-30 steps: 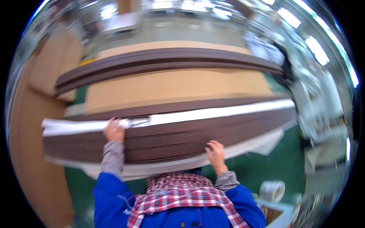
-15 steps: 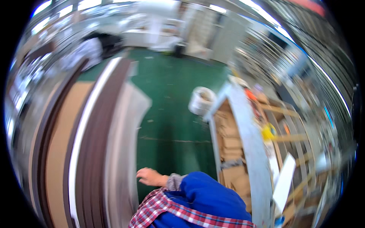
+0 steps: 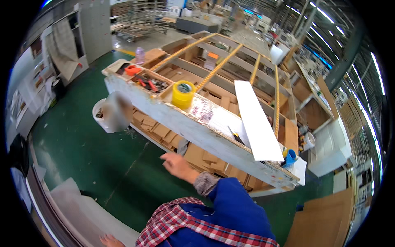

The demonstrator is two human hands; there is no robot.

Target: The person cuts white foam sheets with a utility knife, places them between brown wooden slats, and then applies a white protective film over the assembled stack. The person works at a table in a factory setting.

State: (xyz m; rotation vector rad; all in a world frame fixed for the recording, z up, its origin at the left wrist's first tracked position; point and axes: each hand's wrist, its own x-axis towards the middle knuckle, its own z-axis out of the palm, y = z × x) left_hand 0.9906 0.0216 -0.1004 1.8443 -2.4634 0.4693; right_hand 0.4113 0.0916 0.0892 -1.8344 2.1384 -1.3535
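My right hand [image 3: 177, 165], in a blue sleeve with a grey knitted cuff, hangs in the air in front of a long workbench [image 3: 164, 119]. Its fingers are loosely apart, and it holds nothing. At the lower edge my left hand [image 3: 111, 241] shows only partly, fingers spread, beside pale wrapping sheet [image 3: 88, 210] on a stack of dark brown boards [image 3: 51, 214]. On the bench are a yellow tape roll [image 3: 183, 94], a long white board [image 3: 258, 123], red-handled pliers [image 3: 151, 85], an orange tape roll [image 3: 132, 70] and a blue cup-like thing [image 3: 290, 156].
Cardboard pieces [image 3: 164, 131] fill the shelf under the bench. A white bucket [image 3: 101, 117] stands on the green floor [image 3: 123, 168] at its left end. Yellow-edged slats [image 3: 220, 68] cross the bench's open compartments. A brown panel [image 3: 323, 220] is at the lower right.
My view has swung right, from the brown boards to the workbench, which is now in front of me. My right hand is still empty; my left fingers have come into view.
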